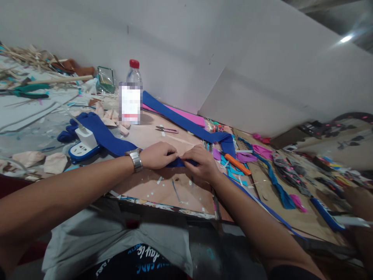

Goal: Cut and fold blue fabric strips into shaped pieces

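Both hands meet over the pinkish work board (140, 190), pinching one long blue fabric strip (119, 144). My left hand (159, 154), with a metal watch (135, 159) at its wrist, is closed on the strip. Close beside it, my right hand (201, 162) is also closed on the strip, fingertips nearly touching the left ones. To the left the strip runs to a bunched, ruffled blue end by a power strip (83, 151). Another blue length (180, 119) lies behind the hands and bends down at the right. Thread snips (167, 130) rest just beyond my hands.
A red-capped bottle (134, 74) stands at the back beside a blurred patch. Green-handled pliers (32, 91) lie far left. An orange-handled cutter (237, 164) sits right of my hands among scraps. A teal fabric strip (274, 177) and a second power strip (326, 214) lie farther right, near another person's arm (359, 202).
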The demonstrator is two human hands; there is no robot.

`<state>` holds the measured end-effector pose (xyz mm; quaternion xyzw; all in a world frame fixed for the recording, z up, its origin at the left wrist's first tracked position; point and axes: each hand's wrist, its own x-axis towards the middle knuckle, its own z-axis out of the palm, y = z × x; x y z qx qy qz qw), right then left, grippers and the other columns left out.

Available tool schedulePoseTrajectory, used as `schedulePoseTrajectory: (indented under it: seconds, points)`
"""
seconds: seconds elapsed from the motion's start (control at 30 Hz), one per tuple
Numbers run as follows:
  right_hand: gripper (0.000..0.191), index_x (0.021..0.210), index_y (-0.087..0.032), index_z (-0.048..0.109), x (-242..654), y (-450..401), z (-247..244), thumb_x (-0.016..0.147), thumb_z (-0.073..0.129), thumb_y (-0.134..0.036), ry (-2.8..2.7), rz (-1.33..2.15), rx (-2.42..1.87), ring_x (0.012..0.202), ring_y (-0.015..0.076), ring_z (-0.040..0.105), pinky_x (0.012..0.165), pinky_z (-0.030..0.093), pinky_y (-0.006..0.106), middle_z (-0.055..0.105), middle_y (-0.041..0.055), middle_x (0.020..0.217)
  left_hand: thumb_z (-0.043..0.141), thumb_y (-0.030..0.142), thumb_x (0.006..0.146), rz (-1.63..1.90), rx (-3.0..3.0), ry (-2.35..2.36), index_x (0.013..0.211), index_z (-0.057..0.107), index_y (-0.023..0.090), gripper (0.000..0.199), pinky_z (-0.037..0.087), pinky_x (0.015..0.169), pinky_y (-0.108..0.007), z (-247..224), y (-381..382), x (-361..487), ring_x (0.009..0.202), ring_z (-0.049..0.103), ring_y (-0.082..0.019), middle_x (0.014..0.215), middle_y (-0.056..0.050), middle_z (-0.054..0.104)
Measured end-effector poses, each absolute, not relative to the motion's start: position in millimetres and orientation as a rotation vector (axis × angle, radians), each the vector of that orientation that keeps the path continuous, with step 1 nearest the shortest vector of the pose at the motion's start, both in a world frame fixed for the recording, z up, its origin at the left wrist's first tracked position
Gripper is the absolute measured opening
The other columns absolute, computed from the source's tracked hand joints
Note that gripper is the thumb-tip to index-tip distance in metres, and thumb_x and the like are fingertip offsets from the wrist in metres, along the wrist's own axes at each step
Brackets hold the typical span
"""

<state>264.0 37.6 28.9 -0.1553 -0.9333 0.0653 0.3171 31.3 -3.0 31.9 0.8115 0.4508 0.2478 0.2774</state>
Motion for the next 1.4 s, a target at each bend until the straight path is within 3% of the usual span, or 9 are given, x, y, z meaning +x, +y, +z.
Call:
schedulePoseTrajectory:
  seconds: [0.13,0.6,0.73,1.0,1.4]
  points:
    - [0.007,0.1,-0.022,0.075,264,38,28,0.094,0.071,-0.021,-2.455,0.198,-0.452,0.083,0.0207,0.073,0.084,0.05,0.04,0.081,0.005,0.089,0.053,0.033,0.098,0.666,2.163,1.206,0.088,0.074,0.015,0.029,0.036,0.065,-0.028,31,-3,31,0.07,0.061,-0.016,0.081,-0.004,0.074]
    - [0.01,0.09,-0.021,0.076,261,34,26,0.095,0.07,-0.028,-2.393,0.424,-0.705,0.083,0.0213,0.071,0.084,0.05,0.038,0.079,0.0061,0.088,0.053,0.034,0.101,0.691,2.434,1.247,0.095,0.076,0.018,0.029,0.038,0.068,-0.029,30,-7,35,0.075,0.066,-0.019,0.084,-0.005,0.078]
    - [0.014,0.087,-0.02,0.075,262,35,31,0.091,0.07,-0.032,-2.367,0.827,-0.871,0.082,0.0197,0.067,0.08,0.048,0.033,0.075,0.0039,0.086,0.054,0.034,0.103,0.629,2.508,1.253,0.097,0.077,0.02,0.028,0.037,0.068,-0.029,28,-6,35,0.079,0.068,-0.02,0.088,-0.005,0.078]
    - [0.032,0.078,-0.016,0.073,262,38,33,0.067,0.087,-0.042,-1.785,1.799,-1.12,0.06,0.0103,0.051,0.058,0.037,0.023,0.064,-0.0011,0.069,0.054,0.036,0.106,0.737,2.511,1.162,0.102,0.077,0.024,0.027,0.04,0.073,-0.029,27,-6,35,0.088,0.07,-0.019,0.097,-0.002,0.08]
    - [0.033,0.075,-0.016,0.072,260,39,32,0.065,0.089,-0.042,-1.787,1.721,-1.143,0.057,0.0091,0.05,0.056,0.036,0.021,0.063,-0.0023,0.066,0.052,0.038,0.105,0.686,2.556,1.208,0.1,0.076,0.023,0.029,0.039,0.072,-0.03,27,-6,33,0.087,0.069,-0.021,0.096,-0.004,0.08]
